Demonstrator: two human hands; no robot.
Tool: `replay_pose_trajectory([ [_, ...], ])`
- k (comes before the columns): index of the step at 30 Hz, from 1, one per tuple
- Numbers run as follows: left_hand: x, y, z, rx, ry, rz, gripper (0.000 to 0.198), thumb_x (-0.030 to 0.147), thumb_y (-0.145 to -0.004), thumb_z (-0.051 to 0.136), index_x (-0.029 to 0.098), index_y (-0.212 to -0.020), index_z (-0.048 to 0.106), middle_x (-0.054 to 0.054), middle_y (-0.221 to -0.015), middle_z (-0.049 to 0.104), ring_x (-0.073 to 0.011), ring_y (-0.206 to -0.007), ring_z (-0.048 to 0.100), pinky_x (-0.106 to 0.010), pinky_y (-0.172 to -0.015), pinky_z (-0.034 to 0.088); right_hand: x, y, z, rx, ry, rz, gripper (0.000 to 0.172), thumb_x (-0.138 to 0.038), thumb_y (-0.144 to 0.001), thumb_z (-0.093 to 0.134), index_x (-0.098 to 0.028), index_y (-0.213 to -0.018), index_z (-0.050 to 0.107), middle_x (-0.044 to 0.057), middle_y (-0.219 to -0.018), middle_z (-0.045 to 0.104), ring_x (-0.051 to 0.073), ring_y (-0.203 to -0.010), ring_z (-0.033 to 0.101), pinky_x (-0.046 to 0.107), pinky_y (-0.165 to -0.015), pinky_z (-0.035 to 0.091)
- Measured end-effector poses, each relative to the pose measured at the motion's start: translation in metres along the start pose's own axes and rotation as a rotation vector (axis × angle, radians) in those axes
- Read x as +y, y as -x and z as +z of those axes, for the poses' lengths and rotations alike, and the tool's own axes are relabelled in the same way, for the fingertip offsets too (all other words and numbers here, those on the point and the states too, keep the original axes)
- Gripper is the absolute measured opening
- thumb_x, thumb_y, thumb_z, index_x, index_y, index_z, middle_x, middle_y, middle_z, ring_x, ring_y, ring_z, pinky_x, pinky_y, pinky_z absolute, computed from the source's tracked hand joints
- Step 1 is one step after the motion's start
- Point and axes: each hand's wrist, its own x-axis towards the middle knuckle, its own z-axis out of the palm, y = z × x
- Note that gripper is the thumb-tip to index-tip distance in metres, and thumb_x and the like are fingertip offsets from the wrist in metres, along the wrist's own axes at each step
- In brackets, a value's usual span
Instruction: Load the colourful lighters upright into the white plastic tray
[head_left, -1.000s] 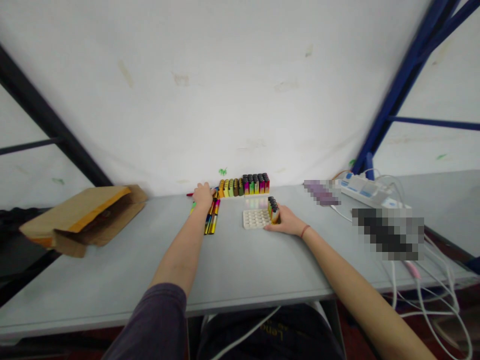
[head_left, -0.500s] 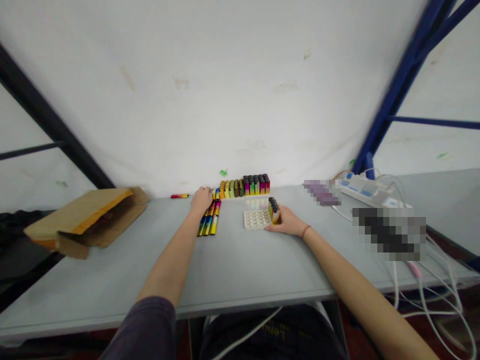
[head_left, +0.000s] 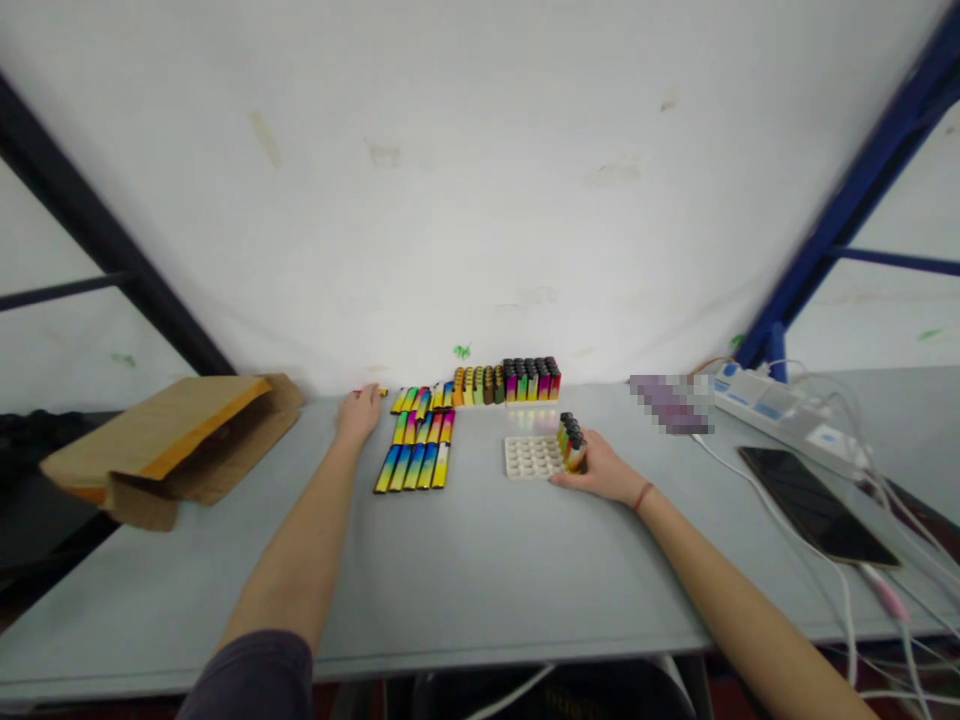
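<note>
My left hand [head_left: 358, 412] reaches to the back of the table near the wall. Its fingers close over a small red and gold piece [head_left: 383, 392], which looks like a lighter sleeve. To its right, shiny multicoloured pieces of the same size [head_left: 409, 468] lie side by side in rows. My right hand [head_left: 600, 468] wraps around a short column of black-topped lighters [head_left: 571, 445], thumb in front and fingers at the far side. These lighters stand at the right end of a white tray with round holes [head_left: 529, 458].
Against the wall stand a block of yellow-to-brown lighter-sized pieces [head_left: 478, 386] and black-topped lighters [head_left: 532, 381]. An open cardboard box [head_left: 172, 430] lies at left. On the right are a phone [head_left: 817, 505], a blurred purple item [head_left: 670, 404], a power strip [head_left: 787, 420] and white cables.
My left hand has moved left from the rows to the lone red and gold piece, uncovering the rows. My right hand stays at the tray. The view has shifted a little.
</note>
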Motion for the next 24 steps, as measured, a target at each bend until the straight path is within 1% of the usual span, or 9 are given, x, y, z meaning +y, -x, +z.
replay_pose_trajectory([
  [2,0.002,-0.002,-0.006,-0.01,0.007,-0.086,0.057,0.042,-0.102,0.029,0.026,-0.151,0.055,-0.022,-0.138,0.062,-0.0392,-0.126,0.06,-0.052,-0.1,0.049,-0.002,0.002,0.0,0.002,0.014,0.007,0.057,-0.053,-0.071,0.082,-0.021,-0.115,0.066,0.011,-0.11,0.073,0.033,-0.1,0.066,0.049,-0.095,0.053],
  [3,0.002,-0.004,-0.008,-0.019,0.001,-0.104,0.056,0.043,-0.102,0.031,0.027,-0.148,0.057,-0.023,-0.136,0.062,-0.0403,-0.125,0.06,-0.053,-0.098,0.05,-0.003,0.003,0.0,-0.001,0.016,0.005,0.056,-0.053,-0.071,0.082,-0.02,-0.114,0.066,0.011,-0.109,0.073,0.032,-0.099,0.066,0.048,-0.095,0.052],
  [6,-0.001,-0.009,-0.011,-0.046,-0.04,-0.09,0.051,0.043,-0.1,0.036,0.025,-0.136,0.067,-0.023,-0.131,0.065,-0.0406,-0.122,0.061,-0.053,-0.095,0.05,-0.007,0.005,0.0,-0.005,0.018,0.013,0.056,-0.052,-0.072,0.081,-0.02,-0.115,0.065,0.012,-0.109,0.072,0.032,-0.099,0.065,0.049,-0.096,0.052],
  [9,-0.007,-0.01,-0.01,-0.047,-0.071,-0.038,0.044,0.041,-0.098,0.043,0.022,-0.126,0.072,-0.019,-0.123,0.071,-0.0357,-0.121,0.063,-0.046,-0.098,0.05,-0.008,0.008,0.001,-0.02,0.014,0.029,0.057,-0.051,-0.072,0.08,-0.02,-0.117,0.063,0.013,-0.11,0.072,0.033,-0.102,0.065,0.052,-0.097,0.05],
  [13,-0.008,0.0,-0.012,-0.06,-0.066,-0.017,0.035,0.031,-0.092,0.051,0.016,-0.111,0.076,-0.016,-0.114,0.077,-0.03,-0.119,0.066,-0.035,-0.1,0.051,-0.005,0.01,0.004,-0.053,0.033,0.015,0.049,-0.051,-0.077,0.077,-0.021,-0.114,0.065,0.012,-0.108,0.072,0.033,-0.101,0.066,0.055,-0.1,0.049],
  [17,-0.003,0.012,-0.02,-0.097,0.04,-0.123,0.03,0.022,-0.085,0.055,0.018,-0.104,0.079,-0.01,-0.115,0.079,-0.0277,-0.114,0.071,-0.03,-0.093,0.053,0.0,0.012,0.007,-0.039,0.069,0.0,0.054,-0.056,-0.077,0.076,-0.021,-0.117,0.065,0.015,-0.113,0.072,0.038,-0.106,0.065,0.06,-0.1,0.049],
  [20,-0.004,0.022,-0.024,-0.114,0.142,-0.225,0.03,0.021,-0.083,0.058,0.017,-0.103,0.08,-0.009,-0.111,0.081,-0.0284,-0.11,0.073,-0.03,-0.089,0.053,0.003,0.013,0.009,-0.033,0.071,-0.013,0.056,-0.059,-0.077,0.075,-0.022,-0.119,0.065,0.016,-0.111,0.072,0.039,-0.104,0.066,0.062,-0.098,0.05],
  [22,-0.007,0.028,-0.022,-0.088,0.252,-0.271,0.032,0.023,-0.083,0.059,0.016,-0.106,0.081,-0.009,-0.108,0.081,-0.0277,-0.106,0.074,-0.03,-0.088,0.054,0.005,0.014,0.011,-0.026,0.064,-0.028,0.055,-0.058,-0.078,0.075,-0.022,-0.119,0.065,0.017,-0.109,0.073,0.04,-0.102,0.066,0.063,-0.098,0.05],
  [24,-0.009,0.033,-0.019,-0.039,0.398,-0.282,0.035,0.028,-0.084,0.06,0.016,-0.111,0.08,-0.008,-0.105,0.082,-0.0258,-0.101,0.075,-0.03,-0.087,0.056,0.007,0.015,0.012,-0.008,0.067,-0.035,0.053,-0.059,-0.079,0.074,-0.023,-0.118,0.067,0.016,-0.108,0.073,0.04,-0.103,0.067,0.063,-0.099,0.05],
])
